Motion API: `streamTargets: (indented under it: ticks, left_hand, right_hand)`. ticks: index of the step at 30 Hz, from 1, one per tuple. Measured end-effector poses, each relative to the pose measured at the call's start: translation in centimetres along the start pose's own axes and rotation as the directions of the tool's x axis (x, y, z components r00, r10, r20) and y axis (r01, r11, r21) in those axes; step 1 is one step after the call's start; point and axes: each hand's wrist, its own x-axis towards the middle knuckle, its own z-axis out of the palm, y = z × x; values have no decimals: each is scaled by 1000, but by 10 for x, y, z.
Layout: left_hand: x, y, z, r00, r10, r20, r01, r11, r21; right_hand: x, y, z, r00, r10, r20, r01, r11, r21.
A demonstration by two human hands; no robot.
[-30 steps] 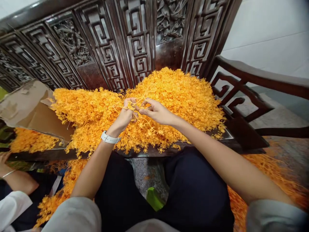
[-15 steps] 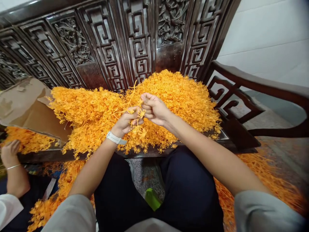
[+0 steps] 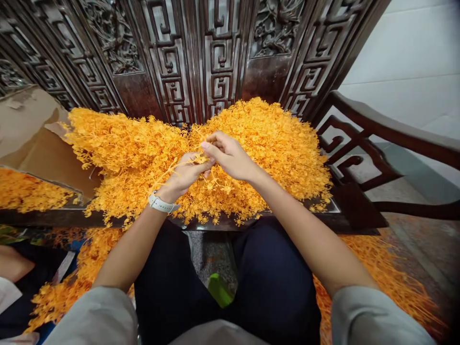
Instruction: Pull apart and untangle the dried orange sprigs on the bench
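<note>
My left hand (image 3: 189, 172), with a pale watch strap on its wrist, is closed around a yellow-orange artificial flower sprig (image 3: 226, 188). The sprig's stem runs back over the wrist, and small star-shaped heads stick out below the fingers. Against the left fingertips, my right hand (image 3: 232, 155) is closed, its thumb and fingers pinched at the upper part of the same sprig. What exactly lies between those fingertips is partly hidden. Both hands are held above a large heap of similar orange sprigs (image 3: 276, 143) on a dark wooden bench (image 3: 237, 224).
A torn cardboard box (image 3: 53, 153) lies tilted on the bench at left. A carved backrest (image 3: 194, 62) rises behind, and an armrest (image 3: 395, 129) stands at right. More orange stems (image 3: 388, 273) lie below the bench. Another person's arm (image 3: 14, 263) shows at lower left.
My left hand has turned so the sprig's stem now lies back over the wrist. My right hand has tilted over the left fingertips. The other person's hand has left view.
</note>
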Motion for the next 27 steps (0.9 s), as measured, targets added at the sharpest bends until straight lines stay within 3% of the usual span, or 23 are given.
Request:
streamTargets:
  ticks: [5, 10, 14, 19, 23, 27]
  left_hand:
    - [0, -3, 0, 998, -67, 10, 67, 993, -94]
    - [0, -1, 2, 999, 0, 47, 11, 969, -247]
    - [-4, 4, 8, 994, -33, 106, 67, 938, -341]
    - [-9, 8, 17, 997, -57, 53, 75, 889, -451]
    - [-10, 8, 17, 999, -32, 23, 39, 896, -443]
    - [-9, 4, 14, 999, -14, -40, -4, 906, -424]
  right_hand:
    - [4, 4, 6, 988, -50, 148, 9, 964, 265]
    - [6, -2, 6, 996, -20, 85, -8, 949, 316]
    - [8, -1, 10, 994, 107, 5, -100, 910, 403]
    - [8, -7, 17, 973, 230, -31, -185, 848, 497]
    - [5, -20, 19, 971, 229, -72, -163, 847, 506]
    - [0, -24, 16, 987, 162, -20, -133, 869, 476]
